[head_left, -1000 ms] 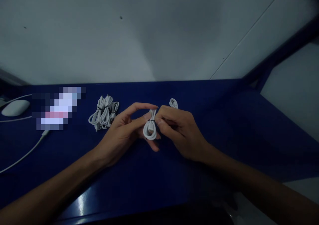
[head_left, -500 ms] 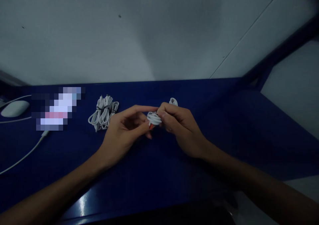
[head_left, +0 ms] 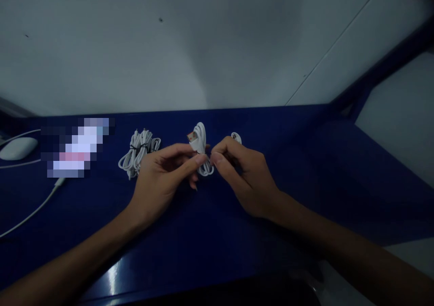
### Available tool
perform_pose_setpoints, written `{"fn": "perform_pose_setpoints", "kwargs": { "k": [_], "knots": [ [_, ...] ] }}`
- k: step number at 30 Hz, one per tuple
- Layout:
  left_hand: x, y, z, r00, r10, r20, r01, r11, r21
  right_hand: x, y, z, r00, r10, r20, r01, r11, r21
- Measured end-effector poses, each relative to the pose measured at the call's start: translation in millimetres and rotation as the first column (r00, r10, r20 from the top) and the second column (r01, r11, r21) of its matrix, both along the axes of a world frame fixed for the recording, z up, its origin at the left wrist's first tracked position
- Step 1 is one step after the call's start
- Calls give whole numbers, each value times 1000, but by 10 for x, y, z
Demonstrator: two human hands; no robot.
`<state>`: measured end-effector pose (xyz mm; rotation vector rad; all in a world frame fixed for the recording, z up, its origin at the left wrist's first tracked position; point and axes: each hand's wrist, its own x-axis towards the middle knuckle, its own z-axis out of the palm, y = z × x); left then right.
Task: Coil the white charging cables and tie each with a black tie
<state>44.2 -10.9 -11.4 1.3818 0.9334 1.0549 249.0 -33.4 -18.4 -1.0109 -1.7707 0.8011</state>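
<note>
A coiled white USB cable stands nearly upright between the thumb and fingers of my left hand. Its plug, with an orange part inside, shows at the upper left of the coil. Just to the right, my right hand is closed in a pinch close to the coil's middle. What its fingertips hold, if anything, is too small to make out. Behind my right hand, part of another white cable coil peeks out, mostly hidden.
Several white cable bundles with black ties lie left of my left hand, partly covered by it. Farther left are a blurred-out lit device with a white cord and a white rounded object. A pale wall rises behind the blue table.
The coiled cable has turned from an end-on view to nearly upright, its plug now visible. My left hand has shifted slightly left, and my right fingertips have come a little away from the coil.
</note>
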Motion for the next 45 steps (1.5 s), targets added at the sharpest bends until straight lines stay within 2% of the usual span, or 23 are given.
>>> {"fn": "perform_pose_setpoints", "kwargs": {
  "k": [3, 9, 13, 16, 19, 23, 28, 32, 39, 42, 45],
  "knots": [
    [-7, 19, -41, 997, 40, 64, -37, 998, -56, 0, -2, 3, 1000, -10, -5, 10, 999, -37],
    [-37, 53, -76, 996, 82, 43, -78, 993, -84, 3, -9, 29, 997, 37, -73, -48, 987, -152],
    [-59, 63, -54, 998, 65, 13, -64, 996, -68, 17, 0, 69, 996, 45, -77, -55, 988, -142],
    [-70, 51, -36, 1000, 28, 10, -26, 995, -97, 32, 24, 98, 999, 53, -13, -54, 998, -35],
    [-73, 21, -17, 995, -82, 50, 89, 984, -156, 47, 53, 100, 996, 10, 92, -29, 979, 202],
    [-70, -10, 2, 976, -179, 122, 201, 958, -204, 73, 75, 69, 978, -72, 197, -26, 890, 455],
    [-70, 0, -26, 984, -155, 83, 162, 984, -77, 88, 91, 12, 936, -222, 272, 7, 787, 617],
    [-82, 14, -69, 984, -166, 67, 166, 986, 12, 87, 115, -36, 926, -280, 255, 16, 703, 711],
    [-87, 28, -70, 984, -176, 29, 176, 984, 17, 84, 129, -8, 910, -330, 250, 10, 622, 783],
    [-76, 16, -38, 985, -173, 12, 173, 985, 12, 70, 123, 13, 910, -320, 262, -13, 610, 792],
    [-75, 8, -1, 985, -167, -51, 170, 983, 71, 62, 122, 17, 908, -330, 258, -3, 611, 792]
  ]
}}
